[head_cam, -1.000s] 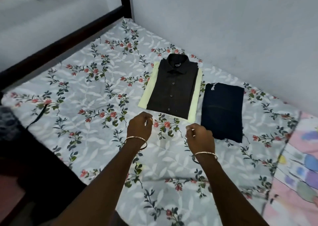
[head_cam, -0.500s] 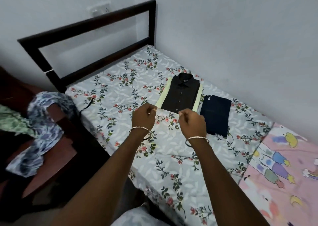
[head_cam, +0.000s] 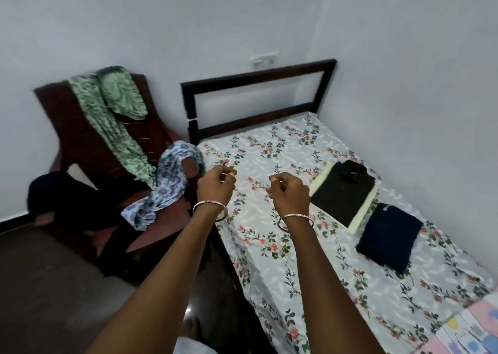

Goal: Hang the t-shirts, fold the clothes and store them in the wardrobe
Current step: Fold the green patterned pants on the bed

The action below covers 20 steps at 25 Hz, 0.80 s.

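Observation:
A folded black shirt (head_cam: 342, 192) lies on a folded pale yellow garment (head_cam: 362, 217) on the floral bed sheet (head_cam: 269, 151). Beside it, nearer to me, lies a folded navy garment (head_cam: 388, 240). My left hand (head_cam: 215, 185) and my right hand (head_cam: 289, 193) hover over the bed's left side, left of the folded stack, with fingers curled and nothing in them. On the wooden chair (head_cam: 89, 138) to the left hang a green patterned cloth (head_cam: 116, 106) and a blue floral cloth (head_cam: 167, 189), and a dark garment (head_cam: 62, 197) lies on its seat.
The bed's dark headboard (head_cam: 256, 76) stands against the back wall, and a wall runs along the bed's right side. A pink printed blanket (head_cam: 471, 329) covers the near right corner. Dark floor (head_cam: 54, 286) lies in front of the chair.
The view has pulled back and swung left, so the chair with its clothes now shows. Both hands have drawn away from the folded black shirt, still curled and holding nothing.

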{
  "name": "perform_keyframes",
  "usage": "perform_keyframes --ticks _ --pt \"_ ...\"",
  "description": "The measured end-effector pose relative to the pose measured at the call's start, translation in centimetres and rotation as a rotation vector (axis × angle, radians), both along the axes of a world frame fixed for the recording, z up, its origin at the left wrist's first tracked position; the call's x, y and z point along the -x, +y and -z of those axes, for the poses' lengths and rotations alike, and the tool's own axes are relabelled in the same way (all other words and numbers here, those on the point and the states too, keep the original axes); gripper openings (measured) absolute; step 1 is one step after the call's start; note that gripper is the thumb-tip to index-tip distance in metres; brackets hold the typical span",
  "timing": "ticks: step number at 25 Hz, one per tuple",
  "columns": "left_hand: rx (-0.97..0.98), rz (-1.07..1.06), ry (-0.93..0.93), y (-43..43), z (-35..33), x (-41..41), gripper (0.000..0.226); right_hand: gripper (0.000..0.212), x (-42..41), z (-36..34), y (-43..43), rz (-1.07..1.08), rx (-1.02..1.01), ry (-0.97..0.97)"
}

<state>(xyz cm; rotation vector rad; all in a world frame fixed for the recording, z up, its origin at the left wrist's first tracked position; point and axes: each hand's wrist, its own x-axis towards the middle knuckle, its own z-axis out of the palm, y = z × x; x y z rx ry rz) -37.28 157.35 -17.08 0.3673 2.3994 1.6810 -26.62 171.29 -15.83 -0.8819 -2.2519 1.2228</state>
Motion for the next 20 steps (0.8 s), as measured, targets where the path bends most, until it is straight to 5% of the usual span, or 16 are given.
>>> perform_keyframes --ticks 14,20 --pt "0.101 -0.276 0.017 -19.0 -2.2 19.3 0.014 0.030 22.2 -0.5 -18.3 -0.322 -0.107 -0.024" --pt "0.115 -0.315 0.045 -24.8 -2.8 29.2 0.020 0.015 32.0 -1.9 -22.1 -0.316 -0.065 0.047"
